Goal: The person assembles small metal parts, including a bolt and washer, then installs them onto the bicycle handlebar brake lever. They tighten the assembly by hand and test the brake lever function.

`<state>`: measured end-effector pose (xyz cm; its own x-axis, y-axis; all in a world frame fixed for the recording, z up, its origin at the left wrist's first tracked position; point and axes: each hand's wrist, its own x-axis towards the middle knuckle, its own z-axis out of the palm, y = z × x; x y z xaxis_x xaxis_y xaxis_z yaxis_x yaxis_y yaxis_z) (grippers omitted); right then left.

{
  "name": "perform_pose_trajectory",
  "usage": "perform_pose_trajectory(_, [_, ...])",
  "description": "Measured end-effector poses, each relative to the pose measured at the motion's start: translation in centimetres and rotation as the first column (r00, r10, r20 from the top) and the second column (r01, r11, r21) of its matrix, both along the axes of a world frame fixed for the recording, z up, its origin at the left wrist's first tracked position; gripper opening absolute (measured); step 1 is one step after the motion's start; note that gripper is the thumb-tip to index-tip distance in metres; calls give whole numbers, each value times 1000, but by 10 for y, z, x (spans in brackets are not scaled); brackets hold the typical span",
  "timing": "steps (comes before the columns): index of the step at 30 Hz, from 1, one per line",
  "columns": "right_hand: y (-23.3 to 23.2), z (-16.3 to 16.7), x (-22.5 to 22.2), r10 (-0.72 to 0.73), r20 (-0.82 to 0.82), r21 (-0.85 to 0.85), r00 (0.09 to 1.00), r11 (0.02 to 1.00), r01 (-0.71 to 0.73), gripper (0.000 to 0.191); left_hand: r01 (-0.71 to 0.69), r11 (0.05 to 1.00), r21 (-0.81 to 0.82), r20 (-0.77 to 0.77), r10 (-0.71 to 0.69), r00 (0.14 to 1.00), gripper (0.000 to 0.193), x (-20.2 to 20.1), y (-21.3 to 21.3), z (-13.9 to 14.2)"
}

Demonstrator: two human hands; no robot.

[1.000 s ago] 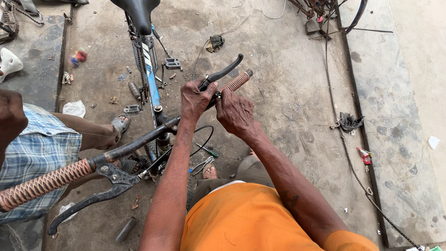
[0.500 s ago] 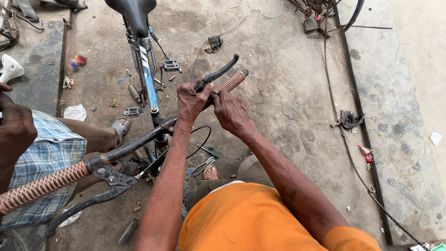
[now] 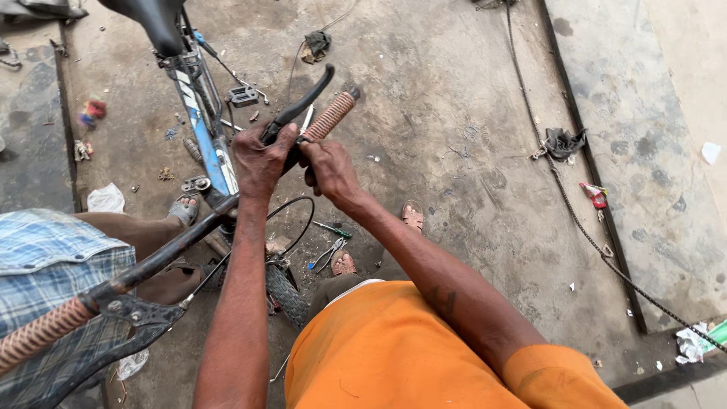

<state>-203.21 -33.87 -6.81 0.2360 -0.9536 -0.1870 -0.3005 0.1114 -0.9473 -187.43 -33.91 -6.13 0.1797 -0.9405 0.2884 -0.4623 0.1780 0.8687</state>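
I look down over a bicycle's black handlebar (image 3: 163, 257). My left hand (image 3: 261, 161) grips the bar at the base of the black brake lever (image 3: 307, 98). My right hand (image 3: 327, 170) pinches the bar just below the ribbed brown right grip (image 3: 332, 115), fingers closed on a small part I cannot make out. The other ribbed brown grip (image 3: 38, 337) and its brake lever (image 3: 136, 318) stick out at lower left. The blue frame (image 3: 204, 140) and black saddle (image 3: 155, 23) lie beyond.
A second person in a checked blue shirt (image 3: 53, 265) sits at left, sandalled foot (image 3: 182, 208) on the concrete. Pliers (image 3: 326, 254) and a screwdriver (image 3: 332, 229) lie by the front tyre (image 3: 286, 294). A pedal (image 3: 244, 95), rags, litter and a chain (image 3: 606, 250) are scattered around.
The view has shifted slightly and my hands sit a little lower on the bar end. The other person's hand at the left edge has gone out of sight.
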Motion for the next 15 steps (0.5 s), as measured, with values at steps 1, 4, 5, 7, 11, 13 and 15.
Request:
perform_pose_trajectory(1, [3, 3, 0, 21, -171, -123, 985, 992, -43, 32, -6, 1000, -9, -2, 6, 1000, 27, 0, 3, 1])
perform_pose_trajectory(4, [17, 18, -10, -8, -436, -361, 900, 918, -167, 27, 24, 998, -58, 73, -19, 997, 25, -3, 8, 8])
perform_pose_trajectory(5, [19, 23, -12, -28, -477, -422, 878, 884, -201, 28, 26, 999, -33, 60, -24, 998, 24, -3, 10, 11])
perform_pose_trajectory(7, [20, 29, -10, -26, -473, -454, 881, 864, -218, 25, 29, 999, 25, 34, -30, 999, 21, -4, 15, 16])
perform_pose_trajectory(11, [16, 25, -6, -66, -442, -543, 895, 814, -208, 22, 33, 996, 80, -4, -33, 999, 23, -2, 25, 19])
perform_pose_trajectory(13, [13, 16, -7, -57, -409, -569, 911, 796, -206, 23, 47, 996, 79, -27, -45, 999, 22, 1, 30, 18])
perform_pose_trajectory(15, [16, 9, -5, -16, -397, -532, 918, 818, -216, 24, 8, 992, 123, 1, -8, 1000, 25, 1, 30, 14])
